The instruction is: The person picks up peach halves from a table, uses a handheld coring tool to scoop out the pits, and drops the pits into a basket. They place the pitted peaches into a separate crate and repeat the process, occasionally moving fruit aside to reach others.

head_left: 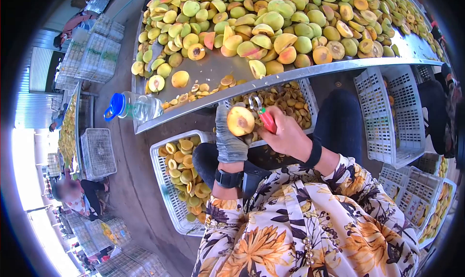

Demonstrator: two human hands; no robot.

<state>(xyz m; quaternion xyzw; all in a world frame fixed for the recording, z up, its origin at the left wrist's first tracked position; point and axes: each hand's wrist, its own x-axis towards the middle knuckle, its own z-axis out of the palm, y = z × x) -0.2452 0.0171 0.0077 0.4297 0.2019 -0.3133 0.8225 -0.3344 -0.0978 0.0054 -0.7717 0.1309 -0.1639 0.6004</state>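
My left hand (229,142), in a grey knit glove, holds up a yellow peach half (240,121) with its cut face toward me. A brownish hollow shows in the middle of the cut face. Close beside it, my right hand (289,137) is bare and wrapped round the red handle of a pitting tool (267,120). The tool's curved metal end points up and away, apart from the fruit. Behind both hands, under the table edge, a white crate (310,97) holds brownish fruit pieces. Hollowed peach halves fill another white crate (167,199) at my left.
A metal table (213,69) with a raised rim bears a large heap of peach halves (271,23). A clear bottle with a blue lid (140,106) lies by its left corner. More white crates (387,153) stand at the right. Another person (80,199) sits far left.
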